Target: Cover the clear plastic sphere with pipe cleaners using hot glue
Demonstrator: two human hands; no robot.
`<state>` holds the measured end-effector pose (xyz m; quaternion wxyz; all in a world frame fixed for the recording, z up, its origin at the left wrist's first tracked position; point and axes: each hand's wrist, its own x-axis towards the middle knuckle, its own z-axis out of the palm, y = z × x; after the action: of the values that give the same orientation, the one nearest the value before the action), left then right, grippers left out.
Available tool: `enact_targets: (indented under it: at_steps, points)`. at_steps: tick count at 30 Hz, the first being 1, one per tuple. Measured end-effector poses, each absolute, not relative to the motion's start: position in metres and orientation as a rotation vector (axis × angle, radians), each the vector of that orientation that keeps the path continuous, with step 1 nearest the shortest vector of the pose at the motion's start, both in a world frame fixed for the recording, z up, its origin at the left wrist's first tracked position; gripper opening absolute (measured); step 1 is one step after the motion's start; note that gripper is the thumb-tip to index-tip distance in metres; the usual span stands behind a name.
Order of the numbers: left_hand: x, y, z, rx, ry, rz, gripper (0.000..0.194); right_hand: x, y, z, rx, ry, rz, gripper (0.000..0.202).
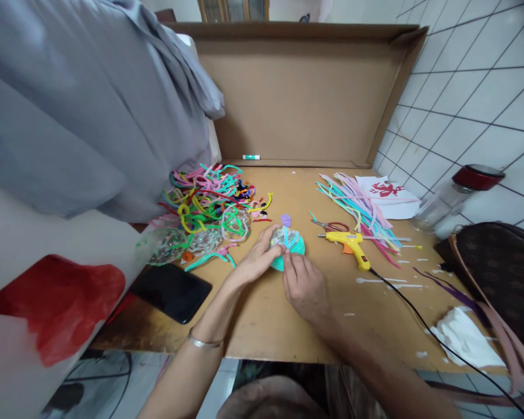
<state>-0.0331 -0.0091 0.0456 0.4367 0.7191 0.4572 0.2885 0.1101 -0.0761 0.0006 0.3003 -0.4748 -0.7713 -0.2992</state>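
Head view shows the left hand (258, 255) pinching the round turquoise piece (298, 249) just beside the right hand (305, 285), whose fingers bend at its blue strips (286, 237), exact grip hidden; steady left support and gentle right pressure should keep them even.

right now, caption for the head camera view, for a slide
Two hands work on a round turquoise craft piece beside a yellow glue gun and heaps of colourful pipe cleaners.
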Motion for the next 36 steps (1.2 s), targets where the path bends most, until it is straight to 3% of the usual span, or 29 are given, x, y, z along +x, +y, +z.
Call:
enact_targets:
  at_steps: [20, 26, 31, 36]
  points:
    - [-0.032, -0.008, 0.038, 1.558, 1.061, 0.843, 0.064, 0.107, -0.080, 0.002, -1.143, -2.001, -0.788, 0.023]
    - [-0.036, -0.003, 0.039, 1.549, 0.984, 0.853, 0.063, 0.124, -0.074, 0.011, -1.027, -1.811, -0.278, 0.025]
    - [-0.039, 0.009, 0.033, 1.663, 0.866, 0.920, 0.073, 0.137, -0.062, 0.018, -1.206, -1.375, 0.128, 0.011]
    - [-0.039, 0.014, 0.024, 1.791, 0.742, 0.891, 0.083, 0.154, -0.045, 0.011, -1.356, -1.055, 0.514, 0.035]
